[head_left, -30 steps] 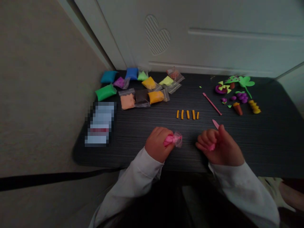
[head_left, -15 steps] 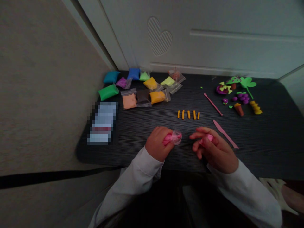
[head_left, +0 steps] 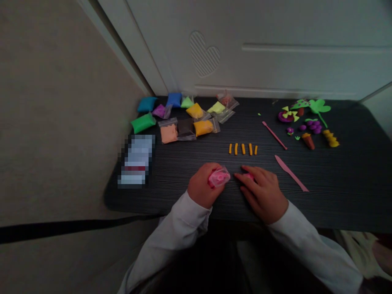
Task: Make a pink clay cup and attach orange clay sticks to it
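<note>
My left hand (head_left: pixel 202 189) is closed round a small clear bag of pink clay (head_left: pixel 218 177) near the front of the dark table (head_left: pixel 337 179). My right hand (head_left: pixel 262 192) lies flat with its fingers stretched out, pressing a small piece of pink clay (head_left: pixel 248 176) onto the tabletop just right of the bag. A row of short orange clay sticks (head_left: pixel 242 149) lies just beyond both hands. A pink plastic knife (head_left: pixel 290 173) rests to the right of my right hand.
Several bags of coloured clay (head_left: pixel 183 118) sit at the back left. A thin pink tool (head_left: pixel 273 134) and finished clay figures (head_left: pixel 306 120) lie at the back right. A blurred booklet (head_left: pixel 136 160) is at the left edge. White cabinet doors stand behind.
My right hand let go of the pink knife, which now lies on the table. It opened from a fist and moved left, flattening onto the pink clay beside the bag.
</note>
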`<state>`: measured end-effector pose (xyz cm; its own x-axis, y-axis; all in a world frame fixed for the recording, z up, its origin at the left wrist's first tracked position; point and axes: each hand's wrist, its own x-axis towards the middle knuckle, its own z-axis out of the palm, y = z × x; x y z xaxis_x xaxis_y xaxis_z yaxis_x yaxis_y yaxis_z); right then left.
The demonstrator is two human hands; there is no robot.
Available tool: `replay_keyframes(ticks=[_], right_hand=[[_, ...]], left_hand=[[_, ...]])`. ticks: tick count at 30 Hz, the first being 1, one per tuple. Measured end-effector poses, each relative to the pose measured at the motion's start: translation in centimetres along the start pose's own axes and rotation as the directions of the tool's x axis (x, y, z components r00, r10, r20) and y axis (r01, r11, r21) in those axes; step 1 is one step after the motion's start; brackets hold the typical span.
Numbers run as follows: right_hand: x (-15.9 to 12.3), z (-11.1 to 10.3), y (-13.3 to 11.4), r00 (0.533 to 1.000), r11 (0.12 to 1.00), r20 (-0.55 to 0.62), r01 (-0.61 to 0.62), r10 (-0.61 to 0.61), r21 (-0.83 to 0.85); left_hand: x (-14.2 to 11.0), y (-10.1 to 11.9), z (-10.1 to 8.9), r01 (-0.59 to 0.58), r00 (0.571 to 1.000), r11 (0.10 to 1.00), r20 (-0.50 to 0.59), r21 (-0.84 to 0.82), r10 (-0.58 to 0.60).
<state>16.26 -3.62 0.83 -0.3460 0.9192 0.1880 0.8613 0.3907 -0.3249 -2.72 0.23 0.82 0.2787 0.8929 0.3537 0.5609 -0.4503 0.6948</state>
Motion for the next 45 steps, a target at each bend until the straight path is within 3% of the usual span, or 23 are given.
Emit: replay_keyframes(ticks=[2, 7, 10, 13, 17, 22, 28, 32, 35, 37, 40, 45], right_hand=[[-0.1, -0.2, -0.1, 1.0, 1.0, -0.024, 0.014, -0.015, -0.012], [-0.1, -1.4, -1.2, 0.967, 0.993, -0.242, 0.1, -0.08, 0.069], [0.3, -1.5, -2.1, 0.949, 0.984, -0.288, 0.158, -0.128, 0.085], [0.7, -1.3, -2.7, 0.936, 0.977, -0.33, 0.172, -0.122, 0.126], [0.7, -1.4, -2.9, 0.932, 0.936, -0.359, 0.168, -0.049, 0.309], [0.5, -1.9, -3.0, 0.931, 0.866, -0.362, 0.146, 0.043, 0.478], [0.6, -4.3, -2.9, 0.993, 0.779, -0.116, 0.101, -0.037, 0.619], [0.6, -5.5, -2.2, 0.998, 0.64, 0.055, -0.026, -0.025, 0.768], [0.3, -5.7, -1.8, 0.971, 0.603, 0.238, -0.18, -0.015, 0.777], [0.2, -5.8, -1.7, 0.934, 0.615, 0.357, -0.273, -0.016, 0.74], [0.0, -5.8, -1.7, 0.905, 0.631, 0.426, -0.325, -0.01, 0.704], [-0.3, -5.1, -1.5, 0.88, 0.535, 0.474, -0.418, 0.038, 0.734]], left_hand=[[0.0, 0.0, 0.1, -0.013, 1.0, 0.999, 0.022, 0.036, 0.012], [-0.3, -0.1, 0.6, -0.135, 0.987, 0.983, 0.101, 0.127, 0.123], [-0.6, -0.1, 0.9, -0.174, 0.979, 0.97, 0.135, 0.168, 0.152], [-0.9, 0.2, 0.8, -0.164, 0.973, 0.971, 0.189, 0.173, 0.13], [-0.9, 1.2, 0.2, -0.124, 0.961, 0.975, 0.268, 0.184, 0.071], [-1.0, 2.0, -0.6, -0.059, 0.915, 0.984, 0.404, 0.167, -0.014], [-1.6, 3.6, -2.3, 0.234, 0.848, 0.971, 0.481, 0.04, -0.224], [-1.8, 5.0, -3.0, 0.277, 0.793, 0.961, 0.561, 0.013, -0.237], [-2.1, 5.7, -3.0, 0.275, 0.769, 0.962, 0.601, -0.001, -0.219], [-2.3, 6.0, -2.9, 0.228, 0.785, 0.973, 0.597, -0.029, -0.166], [-2.7, 6.2, -2.8, 0.138, 0.831, 0.987, 0.552, -0.088, -0.067], [-3.2, 6.6, -2.8, 0.066, 0.881, 0.989, 0.474, -0.13, 0.004]])
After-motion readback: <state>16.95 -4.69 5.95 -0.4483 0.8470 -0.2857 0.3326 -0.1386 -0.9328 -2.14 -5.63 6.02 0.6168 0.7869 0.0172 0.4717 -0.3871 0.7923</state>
